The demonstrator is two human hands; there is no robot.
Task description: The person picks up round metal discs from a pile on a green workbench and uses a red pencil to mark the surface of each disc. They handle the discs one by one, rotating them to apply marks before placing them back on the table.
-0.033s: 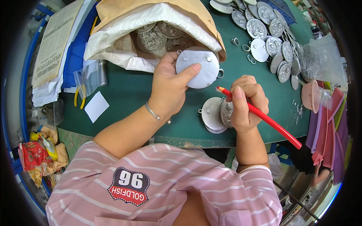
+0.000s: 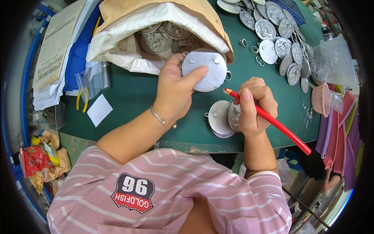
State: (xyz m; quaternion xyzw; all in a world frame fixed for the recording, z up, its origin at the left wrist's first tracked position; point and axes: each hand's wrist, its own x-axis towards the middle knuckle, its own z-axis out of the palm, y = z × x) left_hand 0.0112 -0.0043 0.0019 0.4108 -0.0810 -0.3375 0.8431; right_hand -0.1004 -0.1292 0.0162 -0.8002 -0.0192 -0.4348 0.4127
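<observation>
My left hand (image 2: 178, 82) grips a round silver medallion (image 2: 210, 76), its plain back up with two small studs and a loop at the edge; the thumb lies across it. In my right hand (image 2: 258, 105) is a red pencil (image 2: 278, 126), its tip pointing toward the medallion but apart from it. Beneath the pencil, near the table's front edge, several more medallions (image 2: 219, 117) are gathered, one plain side up and another on its edge with a relief pattern. Behind my left hand, patterned medallions (image 2: 156, 42) lie inside an open sack (image 2: 117, 43).
A large heap of medallions (image 2: 266, 29) covers the back right of the green table (image 2: 132, 105). Small metal rings (image 2: 254, 49) lie beside it. A clear plastic bag (image 2: 337, 62) and a pink cup (image 2: 320, 99) stand at right. Papers (image 2: 56, 43) and a white card (image 2: 100, 110) are at left.
</observation>
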